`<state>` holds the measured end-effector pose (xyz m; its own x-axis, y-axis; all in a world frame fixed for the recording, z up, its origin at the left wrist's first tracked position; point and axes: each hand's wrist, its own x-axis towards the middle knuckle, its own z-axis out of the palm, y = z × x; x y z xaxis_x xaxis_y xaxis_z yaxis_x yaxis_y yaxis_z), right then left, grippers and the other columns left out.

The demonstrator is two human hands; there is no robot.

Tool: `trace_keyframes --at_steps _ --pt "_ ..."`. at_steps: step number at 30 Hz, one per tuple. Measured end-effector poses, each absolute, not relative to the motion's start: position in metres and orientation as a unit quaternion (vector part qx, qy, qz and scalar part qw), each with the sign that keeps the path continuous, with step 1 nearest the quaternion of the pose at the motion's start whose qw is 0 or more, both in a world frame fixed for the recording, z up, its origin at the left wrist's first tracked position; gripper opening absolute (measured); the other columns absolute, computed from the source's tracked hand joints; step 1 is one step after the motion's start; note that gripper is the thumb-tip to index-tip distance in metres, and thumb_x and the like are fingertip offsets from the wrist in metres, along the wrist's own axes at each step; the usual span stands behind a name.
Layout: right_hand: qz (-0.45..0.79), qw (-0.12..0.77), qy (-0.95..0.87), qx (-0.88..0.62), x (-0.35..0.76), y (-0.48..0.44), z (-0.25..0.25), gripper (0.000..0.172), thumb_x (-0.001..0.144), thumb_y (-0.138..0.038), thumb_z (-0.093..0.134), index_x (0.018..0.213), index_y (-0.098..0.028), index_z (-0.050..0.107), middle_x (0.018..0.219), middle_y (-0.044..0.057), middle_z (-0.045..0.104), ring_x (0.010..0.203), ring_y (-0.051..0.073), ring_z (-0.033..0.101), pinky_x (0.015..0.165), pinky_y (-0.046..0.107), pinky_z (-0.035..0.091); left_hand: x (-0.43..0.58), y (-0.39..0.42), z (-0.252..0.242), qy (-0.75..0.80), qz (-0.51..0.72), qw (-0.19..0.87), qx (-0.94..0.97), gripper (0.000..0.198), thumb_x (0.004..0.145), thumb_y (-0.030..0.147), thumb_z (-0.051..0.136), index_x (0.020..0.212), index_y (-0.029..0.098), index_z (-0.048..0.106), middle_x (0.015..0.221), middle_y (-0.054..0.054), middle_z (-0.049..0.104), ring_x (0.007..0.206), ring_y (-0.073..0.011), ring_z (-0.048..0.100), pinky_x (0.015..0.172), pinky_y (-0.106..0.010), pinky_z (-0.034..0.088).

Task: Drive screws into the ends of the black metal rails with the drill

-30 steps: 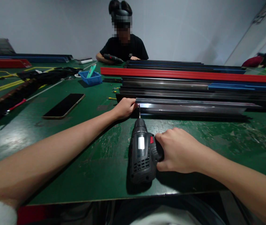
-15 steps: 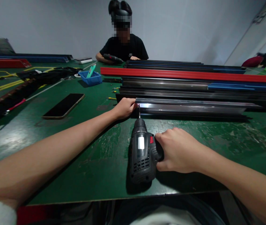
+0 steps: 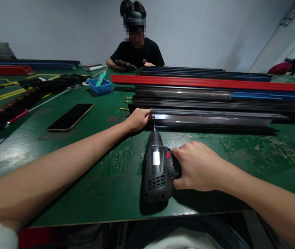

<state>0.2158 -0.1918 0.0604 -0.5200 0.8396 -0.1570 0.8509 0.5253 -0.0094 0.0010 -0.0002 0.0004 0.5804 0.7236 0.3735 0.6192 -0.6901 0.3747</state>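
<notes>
My right hand (image 3: 198,166) is wrapped round the grip of a black cordless drill (image 3: 158,169) lying low over the green table (image 3: 59,152). Its bit points away from me and meets the near left end of a long dark metal profile (image 3: 212,120). My left hand (image 3: 137,119) is closed over that end of the profile, just left of the bit.
More long profiles, black, blue and one red (image 3: 209,83), are stacked behind it. A phone (image 3: 71,117) lies face up at left, a blue tray (image 3: 100,86) farther back. Across the table a person (image 3: 136,52) in black holds another drill. Dark strips and yellow lines fill the far left.
</notes>
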Motion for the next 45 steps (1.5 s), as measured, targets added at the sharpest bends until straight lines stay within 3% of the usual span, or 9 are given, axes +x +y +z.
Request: trace_keyframes --at_steps 45 --pt "-0.049 0.074 0.864 0.495 0.2141 -0.192 0.0621 0.043 0.075 -0.057 0.068 0.088 -0.016 0.074 0.084 0.016 0.078 0.072 0.031 0.073 0.063 0.037 0.048 0.0012 -0.0009 0.0017 0.382 0.241 0.088 0.888 0.036 0.095 0.032 0.046 0.074 0.013 0.069 0.067 -0.005 0.068 0.061 -0.0144 0.052 0.061 -0.025 0.035"
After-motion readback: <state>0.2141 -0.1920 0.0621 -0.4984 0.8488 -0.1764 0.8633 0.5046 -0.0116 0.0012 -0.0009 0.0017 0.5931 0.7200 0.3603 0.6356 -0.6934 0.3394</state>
